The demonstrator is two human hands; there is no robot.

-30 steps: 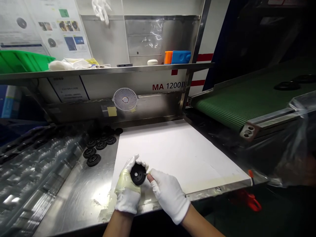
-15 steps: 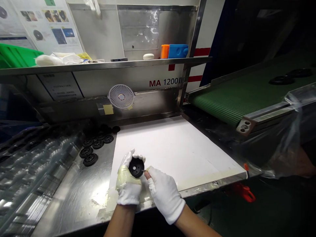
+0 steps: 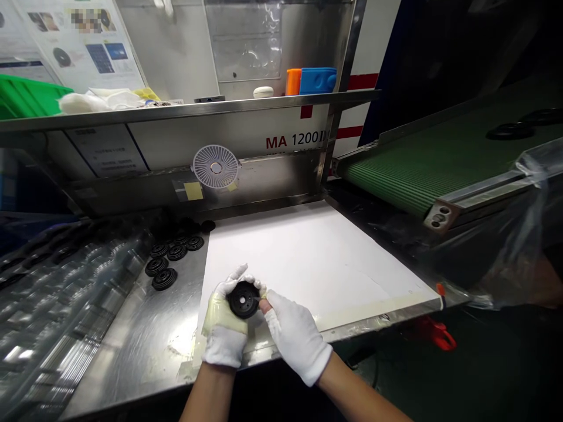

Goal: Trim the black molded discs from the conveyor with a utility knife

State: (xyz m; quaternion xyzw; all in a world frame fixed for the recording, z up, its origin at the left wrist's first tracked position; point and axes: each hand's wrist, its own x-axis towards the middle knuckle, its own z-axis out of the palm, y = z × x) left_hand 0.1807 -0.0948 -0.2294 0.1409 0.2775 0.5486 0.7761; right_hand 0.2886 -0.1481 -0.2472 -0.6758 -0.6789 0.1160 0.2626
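My left hand (image 3: 224,328), in a white glove with yellowish film over its back, cradles a round black rubber part (image 3: 243,299) with a central hole. My right hand (image 3: 297,337), also white-gloved, has its fingertips pinched at the part's right rim. A thin sliver (image 3: 261,296) shows there, too small to name. Both hands are over the near edge of a white sheet (image 3: 308,264) on the steel bench (image 3: 132,328). Several ribbed black rubber parts (image 3: 165,279) lie on the steel to the left.
Clear ribbed plastic trays (image 3: 65,281) lie at the far left. A green conveyor belt (image 3: 396,181) at the right carries black discs (image 3: 510,132). A steel shelf (image 3: 189,105) and a small fan (image 3: 216,166) stand behind the bench. Clear plastic sheeting (image 3: 497,234) hangs at the right.
The black part has turned slightly in my hands, its face now more toward me. My right fingertips stay at its rim. The whole scene has shifted a little upward in the view.
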